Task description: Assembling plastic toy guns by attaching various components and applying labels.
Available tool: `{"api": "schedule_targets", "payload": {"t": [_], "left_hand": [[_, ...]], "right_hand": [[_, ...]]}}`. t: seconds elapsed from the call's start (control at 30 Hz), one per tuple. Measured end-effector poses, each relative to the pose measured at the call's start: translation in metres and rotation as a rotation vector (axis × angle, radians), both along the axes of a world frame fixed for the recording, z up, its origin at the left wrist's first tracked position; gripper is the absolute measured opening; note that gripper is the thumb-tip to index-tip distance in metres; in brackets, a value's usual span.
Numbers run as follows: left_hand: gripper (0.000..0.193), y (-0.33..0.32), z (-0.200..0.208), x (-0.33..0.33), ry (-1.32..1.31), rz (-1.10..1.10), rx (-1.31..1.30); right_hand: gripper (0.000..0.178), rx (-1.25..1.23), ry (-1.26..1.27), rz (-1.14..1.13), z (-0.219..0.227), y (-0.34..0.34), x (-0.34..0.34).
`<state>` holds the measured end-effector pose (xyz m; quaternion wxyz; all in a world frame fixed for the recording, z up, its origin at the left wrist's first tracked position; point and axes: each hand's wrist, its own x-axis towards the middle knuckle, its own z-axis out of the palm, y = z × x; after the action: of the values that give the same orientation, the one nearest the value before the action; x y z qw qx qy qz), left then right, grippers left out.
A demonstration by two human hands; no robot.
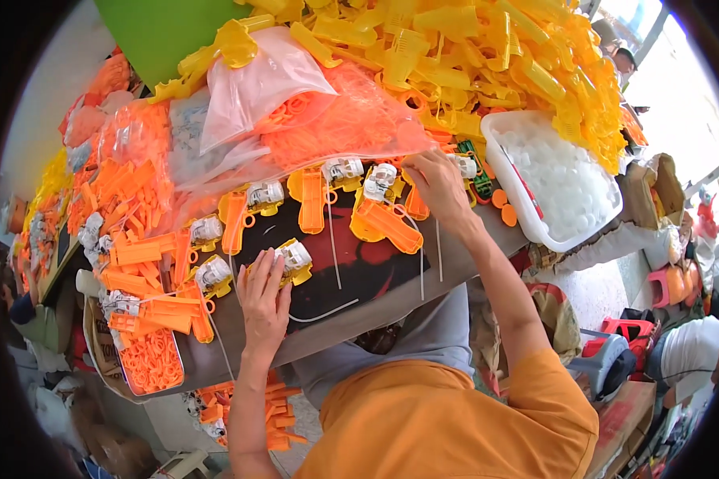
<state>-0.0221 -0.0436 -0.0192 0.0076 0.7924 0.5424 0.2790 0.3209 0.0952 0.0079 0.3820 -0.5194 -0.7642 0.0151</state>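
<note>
My left hand (265,302) lies with its fingers stretched out at the near edge of the black mat. Its fingertips are beside a yellow toy shell with a white mechanism (294,257). Farther right, my right hand (439,188) is closed in a pinch at the last toy unit of the row, which has an orange handle (416,204). What the fingertips hold is hidden. Left of it lies a yellow toy shell with an orange handle (387,226). Several similar units stretch leftward, including one with an upright orange handle (311,199). Thin white cords hang from some units.
Heaped yellow shells (455,48) and a clear bag of orange parts (335,112) fill the far side. A white tub (548,233) of translucent caps stands right. Orange handles (128,199) pile up left, above a tray of small orange rings (153,393).
</note>
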Motion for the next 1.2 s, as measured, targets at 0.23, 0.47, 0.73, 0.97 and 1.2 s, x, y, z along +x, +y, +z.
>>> {"api": "schedule_targets", "payload": {"t": [0.23,0.47,0.73,0.97,1.2], "left_hand": [[0.049,0.0,-0.001,0.002,0.005,-0.003,-0.014],[0.049,-0.006,0.0,-0.002,0.018,0.027,-0.007],[0.06,-0.007,0.01,0.009,-0.03,0.216,0.094],[0.041,-0.02,0.006,0.021,0.012,0.405,0.057],[0.024,-0.007,0.019,0.004,0.019,0.32,0.086]], "right_hand": [[0.015,-0.019,-0.521,-0.109,-0.017,0.064,-0.004],[0.014,0.007,-0.607,-0.07,-0.026,0.072,-0.024],[0.008,-0.08,0.121,0.168,0.028,0.027,-0.041],[0.021,0.024,-0.428,0.622,-0.022,-0.095,-0.121],[0.018,-0.033,-0.314,0.579,-0.03,-0.109,-0.127]]}}
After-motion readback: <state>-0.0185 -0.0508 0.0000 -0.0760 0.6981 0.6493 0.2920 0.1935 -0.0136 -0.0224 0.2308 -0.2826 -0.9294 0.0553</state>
